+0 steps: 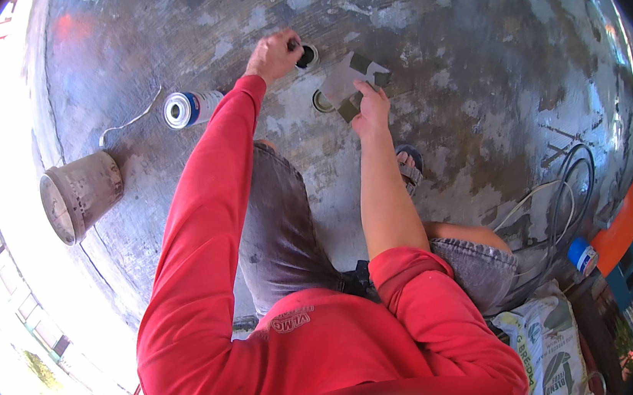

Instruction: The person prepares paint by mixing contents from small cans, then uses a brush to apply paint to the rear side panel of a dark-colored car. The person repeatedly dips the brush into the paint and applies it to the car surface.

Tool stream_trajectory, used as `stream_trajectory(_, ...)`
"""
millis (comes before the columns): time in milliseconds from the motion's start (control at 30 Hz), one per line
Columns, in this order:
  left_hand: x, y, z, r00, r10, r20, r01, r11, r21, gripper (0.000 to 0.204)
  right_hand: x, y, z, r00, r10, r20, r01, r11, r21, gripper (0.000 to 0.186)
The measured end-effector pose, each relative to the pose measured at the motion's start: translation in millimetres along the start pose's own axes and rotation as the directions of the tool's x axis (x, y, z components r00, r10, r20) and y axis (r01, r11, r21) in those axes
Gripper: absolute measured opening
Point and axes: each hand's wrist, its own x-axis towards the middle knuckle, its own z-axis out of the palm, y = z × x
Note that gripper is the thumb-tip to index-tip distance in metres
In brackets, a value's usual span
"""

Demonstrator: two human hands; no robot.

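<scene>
We see both our hands reaching forward over a worn grey floor (pixel 468 97) streaked with pale patches. Our right hand (pixel 372 108) is clamped on a grey flat piece (pixel 339 83) with darker olive patches, the thumb lying across its upper face; that grip is firmly together on its near right edge. The piece sits above the floor, overlapping in our view a round rimmed container (pixel 320 105), so part of that container is hidden.

Our left hand (pixel 275 57) is at the edge of a small round tin (pixel 315 57) with a dark inside. Its fingers are curled and blurred, with something dark at the tips; we cannot tell whether that grip is clamped on anything.

Left of our red left sleeve (pixel 203 186) stands a white can (pixel 206 105) with a blue band, and farther left a grime-marked bucket (pixel 92 192) stands near a thin pale cord (pixel 131 123). On our right we see a sandalled foot (pixel 410 166), a coiled dark hose (pixel 591 168), a blue-and-white can (pixel 583 256) and a printed white sack (pixel 528 337).
</scene>
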Motion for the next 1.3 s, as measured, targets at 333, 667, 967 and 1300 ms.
stream_trajectory(333,-7.9,8.6,-4.8,0.993,0.053,-0.105,-0.037,0.988,0.149,0.019,12.2,17.6,-8.9,1.000,-0.005,0.022,0.006,1.000,-0.016,0.037)
stream_trajectory(667,-3.4,-3.6,12.7,0.993,-0.044,-0.113,0.040,0.999,-0.036,0.021,41.0,32.4,-18.3,0.998,-0.048,0.040,0.050,0.998,-0.048,0.037)
stream_trajectory(967,-3.8,-19.7,9.8,0.974,-0.081,-0.209,0.053,0.989,-0.138,0.024,36.0,23.2,-7.2,0.994,-0.105,-0.003,0.103,0.980,-0.168,0.051)
stream_trajectory(1300,-2.8,-0.6,3.9,0.998,-0.032,-0.054,0.026,0.992,-0.121,0.025,24.9,26.5,-6.2,0.999,-0.003,-0.043,0.003,1.000,-0.013,0.029)
